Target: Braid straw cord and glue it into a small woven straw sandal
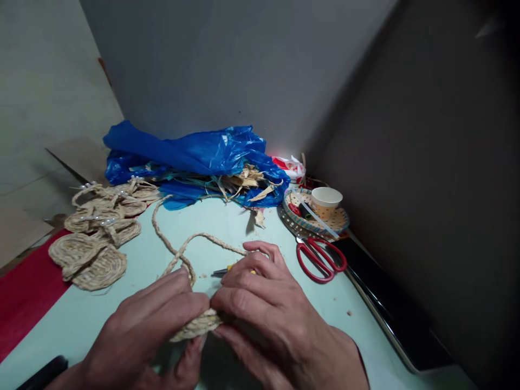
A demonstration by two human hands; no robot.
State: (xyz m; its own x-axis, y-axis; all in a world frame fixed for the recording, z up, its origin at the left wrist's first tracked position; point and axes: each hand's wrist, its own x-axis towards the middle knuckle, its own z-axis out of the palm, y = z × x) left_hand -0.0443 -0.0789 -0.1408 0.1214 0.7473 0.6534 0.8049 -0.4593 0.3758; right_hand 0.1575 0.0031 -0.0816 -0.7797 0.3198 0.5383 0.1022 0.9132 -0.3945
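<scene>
Between both hands, low in the head view, is a coiled piece of braided straw cord. My left hand is closed around its left side, fingers over the top and thumb beneath. On the right side, my right hand pinches the same piece, its fingertips meeting the left ones. A loose braided cord loops over the table beyond the hands and runs behind both. Just past my right fingers lie pliers with dark jaws and a bit of yellow handle, partly hidden. Whether a needle or thread is held cannot be made out.
Finished-looking braided straw pieces with beads lie left, by a red cloth. A blue plastic bag with dried straw is at the back. Red-handled scissors, a woven basket holding a paper cup, and a black tablet-like slab are right.
</scene>
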